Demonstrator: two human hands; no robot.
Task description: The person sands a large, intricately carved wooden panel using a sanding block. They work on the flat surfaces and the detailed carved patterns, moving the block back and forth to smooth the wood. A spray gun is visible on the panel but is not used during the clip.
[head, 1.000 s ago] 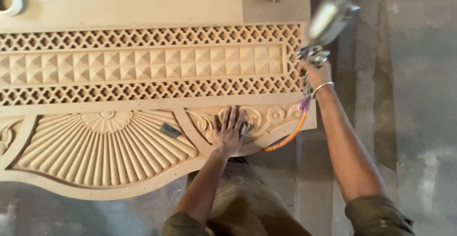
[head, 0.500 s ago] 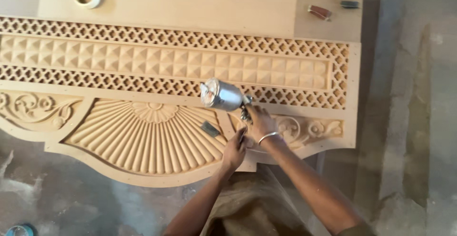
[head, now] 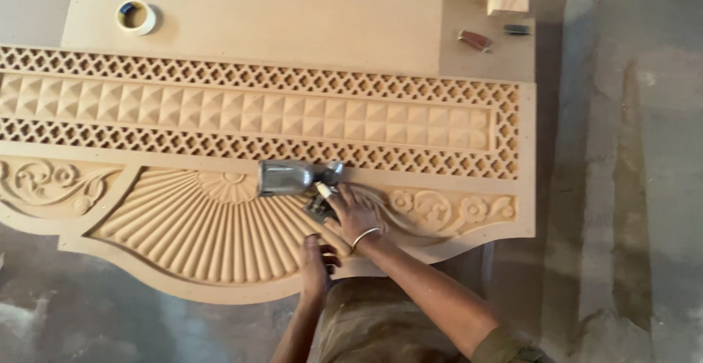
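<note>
The right hand (head: 351,213) is clamped on a spray gun (head: 296,178) with a metal cup, lying over the carved wooden panel (head: 220,224). The left hand (head: 316,257) rests flat on the panel's near edge. A tape roll (head: 136,17) sits far left.

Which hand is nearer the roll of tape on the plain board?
Left, narrowly. The left hand rests on the carved sunburst panel's lower edge; the right hand grips the metal spray gun. The roll of tape lies far up-left.

panel (head: 220,121): tan, lattice, pyramid, fan carving | spray gun (head: 289,178): seemingly silver-grey
</note>
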